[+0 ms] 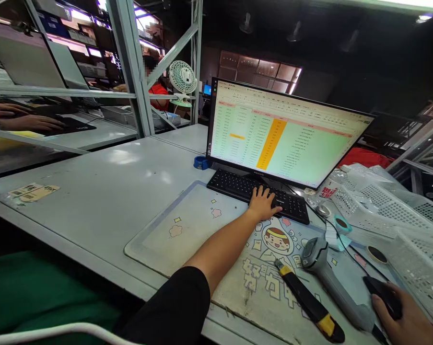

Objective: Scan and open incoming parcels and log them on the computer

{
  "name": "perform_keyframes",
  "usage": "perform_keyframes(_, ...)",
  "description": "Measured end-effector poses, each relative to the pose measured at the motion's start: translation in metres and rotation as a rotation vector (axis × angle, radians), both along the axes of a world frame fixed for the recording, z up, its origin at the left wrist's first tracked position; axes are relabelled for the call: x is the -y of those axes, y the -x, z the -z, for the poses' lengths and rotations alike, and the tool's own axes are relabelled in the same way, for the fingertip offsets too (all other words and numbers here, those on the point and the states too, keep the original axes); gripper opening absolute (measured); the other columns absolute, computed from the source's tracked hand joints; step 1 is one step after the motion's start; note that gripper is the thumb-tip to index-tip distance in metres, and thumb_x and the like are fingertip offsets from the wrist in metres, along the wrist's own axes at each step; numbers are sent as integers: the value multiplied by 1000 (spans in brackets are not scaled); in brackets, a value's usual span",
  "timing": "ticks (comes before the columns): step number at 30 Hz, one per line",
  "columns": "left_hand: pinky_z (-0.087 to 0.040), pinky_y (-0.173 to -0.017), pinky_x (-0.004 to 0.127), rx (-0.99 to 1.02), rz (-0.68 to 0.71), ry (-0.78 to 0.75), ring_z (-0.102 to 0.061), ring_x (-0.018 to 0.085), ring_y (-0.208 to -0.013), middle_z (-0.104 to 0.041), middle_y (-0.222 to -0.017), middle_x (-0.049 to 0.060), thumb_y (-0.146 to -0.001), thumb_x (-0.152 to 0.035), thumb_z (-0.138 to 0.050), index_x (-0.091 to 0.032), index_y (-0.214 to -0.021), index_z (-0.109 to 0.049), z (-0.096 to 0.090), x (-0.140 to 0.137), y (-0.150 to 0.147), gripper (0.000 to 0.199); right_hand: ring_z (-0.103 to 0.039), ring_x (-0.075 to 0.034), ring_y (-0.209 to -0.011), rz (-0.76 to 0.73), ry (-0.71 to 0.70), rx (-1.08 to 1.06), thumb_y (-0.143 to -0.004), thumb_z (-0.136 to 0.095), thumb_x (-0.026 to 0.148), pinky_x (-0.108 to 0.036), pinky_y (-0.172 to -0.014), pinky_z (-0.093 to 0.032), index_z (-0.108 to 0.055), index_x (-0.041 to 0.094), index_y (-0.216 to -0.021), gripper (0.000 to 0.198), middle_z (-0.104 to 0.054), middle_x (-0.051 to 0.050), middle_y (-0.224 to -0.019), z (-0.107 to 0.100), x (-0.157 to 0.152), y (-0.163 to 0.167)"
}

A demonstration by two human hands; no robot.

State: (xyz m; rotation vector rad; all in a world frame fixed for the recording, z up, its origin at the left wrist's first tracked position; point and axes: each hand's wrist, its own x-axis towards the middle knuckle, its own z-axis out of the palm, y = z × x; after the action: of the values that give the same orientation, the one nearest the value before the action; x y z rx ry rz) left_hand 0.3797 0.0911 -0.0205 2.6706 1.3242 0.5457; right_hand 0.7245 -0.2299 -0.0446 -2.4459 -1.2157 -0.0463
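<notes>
My left hand (pixel 262 203) rests on the black keyboard (pixel 230 184) with its fingers spread over the keys. At the lower right, my right hand (pixel 403 311) is wrapped round a black computer mouse (pixel 386 296). Behind the keyboard stands a monitor (pixel 252 129) showing a spreadsheet with an orange column. Between my hands, a grey barcode scanner (pixel 336 285) and a black and yellow utility knife (pixel 308 299) lie on a cartoon-printed desk mat (pixel 198 230).
White perforated baskets (pixel 385 201), a plastic bottle (pixel 333 184) and tape rolls (pixel 342 224) crowd the right side. A blue tape roll (pixel 202 163) sits left of the monitor. Beyond the metal frame (pixel 139 91), another person's hands (pixel 32 120) lie near a desk. A fan (pixel 182 77) stands behind.
</notes>
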Motion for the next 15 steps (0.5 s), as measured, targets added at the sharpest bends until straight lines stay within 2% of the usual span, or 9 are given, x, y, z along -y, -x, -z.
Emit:
perform_keyframes(9,-16,-138,61,-3,2,5,-23,42,-168,-37,-178,14,-110,-74,-35,-18,-169,-48,1,-1,-1,83,-71,-47,-123,-85,-90,63,-88,-48,73,-62,-106,-58,-67,17,-140,79,-69,-21,-145,10,1,-10)
perform_keyframes(15,-17,-137,61,5,1,3,-23,42,-168,-39,-178,14,-110,-73,-37,-18,-168,-49,1,-1,0,82,-74,-48,-115,-26,-99,46,-83,-51,74,-61,-103,-60,-66,14,-132,79,-73,-25,-132,13,-1,-11)
